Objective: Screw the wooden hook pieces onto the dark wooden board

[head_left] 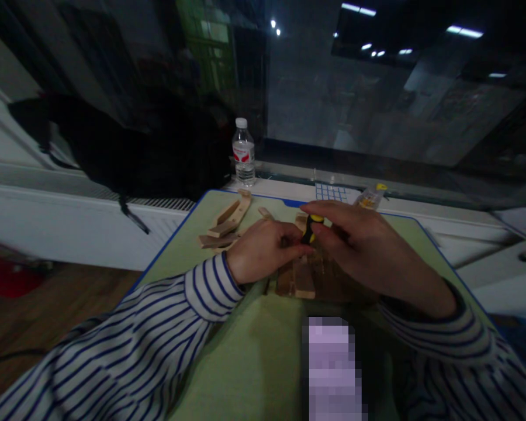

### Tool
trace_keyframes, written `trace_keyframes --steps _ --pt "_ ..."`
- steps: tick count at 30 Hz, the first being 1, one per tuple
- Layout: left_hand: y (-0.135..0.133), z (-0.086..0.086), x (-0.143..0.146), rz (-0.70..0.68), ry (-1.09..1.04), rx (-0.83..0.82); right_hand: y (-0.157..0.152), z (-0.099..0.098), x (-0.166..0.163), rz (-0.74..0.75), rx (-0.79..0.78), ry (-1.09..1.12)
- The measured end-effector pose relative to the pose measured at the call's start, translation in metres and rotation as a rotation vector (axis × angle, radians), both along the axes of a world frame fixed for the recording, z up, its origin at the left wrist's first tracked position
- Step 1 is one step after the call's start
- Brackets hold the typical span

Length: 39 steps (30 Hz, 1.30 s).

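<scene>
A short screwdriver (307, 233) with a black and yellow handle stands tilted over wooden pieces in the middle of the table. My right hand (359, 245) grips its handle from above, thumb and fingers closed round it. The thumb and fingers of my left hand (265, 248) are pinched at the handle's lower end. The screwdriver's tip is hidden behind my fingers. Below my hands lies a pale wooden block (304, 283), on or against a darker brown board (284, 283) that is partly in shadow.
Several loose wooden pieces (230, 219) are piled at the table's far left. Past the far edge stand a water bottle (244, 155) and a small clear bag (369, 197). A phone-like, pixelated screen (333, 368) lies nearest me. A black bag (158, 146) rests on the left sill.
</scene>
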<state>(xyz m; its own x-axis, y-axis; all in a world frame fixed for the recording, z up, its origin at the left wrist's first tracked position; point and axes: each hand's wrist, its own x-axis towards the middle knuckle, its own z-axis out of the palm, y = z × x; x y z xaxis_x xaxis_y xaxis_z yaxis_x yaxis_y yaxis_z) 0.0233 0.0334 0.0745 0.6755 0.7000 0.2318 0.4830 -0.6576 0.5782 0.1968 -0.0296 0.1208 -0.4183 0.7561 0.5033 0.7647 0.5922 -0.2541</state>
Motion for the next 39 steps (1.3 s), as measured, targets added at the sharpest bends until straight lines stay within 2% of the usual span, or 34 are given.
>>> trace_keyframes --steps 11,17,22,30,39 --pt "0.003 0.001 -0.002 -0.128 0.027 -0.098 0.006 -0.001 -0.001 -0.152 0.039 -0.090" --pt "0.007 -0.002 -0.002 -0.221 0.000 -0.162 0.008 -0.006 -0.004 -0.209 0.062 -0.070" --pt "0.006 0.001 -0.003 -0.179 0.027 -0.154 0.007 -0.006 -0.004 -0.217 0.051 -0.072" --pt "-0.006 0.005 0.005 0.054 0.014 0.002 0.008 -0.006 -0.005 -0.215 0.070 -0.068" --pt "0.000 -0.005 0.000 0.021 -0.030 -0.034 0.001 0.000 -0.003 -0.020 0.004 0.017"
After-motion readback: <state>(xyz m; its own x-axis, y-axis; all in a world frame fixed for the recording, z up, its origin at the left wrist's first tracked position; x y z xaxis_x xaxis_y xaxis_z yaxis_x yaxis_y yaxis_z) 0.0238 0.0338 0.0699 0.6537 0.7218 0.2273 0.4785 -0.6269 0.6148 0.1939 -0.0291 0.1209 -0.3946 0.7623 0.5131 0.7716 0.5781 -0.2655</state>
